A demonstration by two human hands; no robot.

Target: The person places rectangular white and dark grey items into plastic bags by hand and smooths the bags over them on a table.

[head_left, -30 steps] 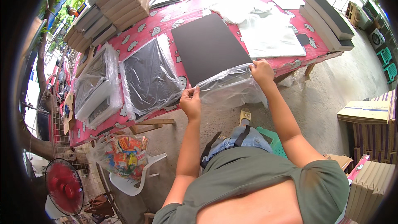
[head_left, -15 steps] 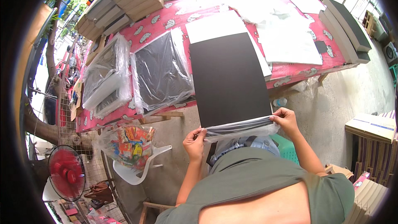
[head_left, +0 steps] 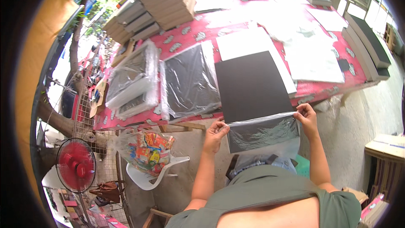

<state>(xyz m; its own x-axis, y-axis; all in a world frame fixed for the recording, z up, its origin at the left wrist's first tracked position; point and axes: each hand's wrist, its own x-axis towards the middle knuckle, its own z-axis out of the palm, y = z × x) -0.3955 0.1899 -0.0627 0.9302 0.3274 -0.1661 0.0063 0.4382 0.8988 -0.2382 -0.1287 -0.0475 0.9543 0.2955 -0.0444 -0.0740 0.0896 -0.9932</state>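
A flat black board (head_left: 255,86) reaches from the table edge toward my body. Its near end lies inside a clear plastic bag (head_left: 265,133), whose mouth crosses the board. My left hand (head_left: 216,135) pinches the left corner of the bag's mouth, and my right hand (head_left: 306,119) pinches the right corner. To the left of the board, a black panel wrapped in clear plastic (head_left: 192,80) lies on the table. Farther left sits a stack of plastic-wrapped pieces (head_left: 134,78).
The table has a pink patterned cover (head_left: 181,32). White plastic bags (head_left: 314,57) lie to the right, near black-topped blocks (head_left: 367,40). Tall stacks (head_left: 162,2) stand back left. Below are a white chair (head_left: 145,178) with a bag of colourful packets (head_left: 149,152) and a red fan (head_left: 76,164).
Both hands have drawn the bag's mouth farther up the board, so more of its near end is covered. The view has shifted, moving the scene rightward in the picture.
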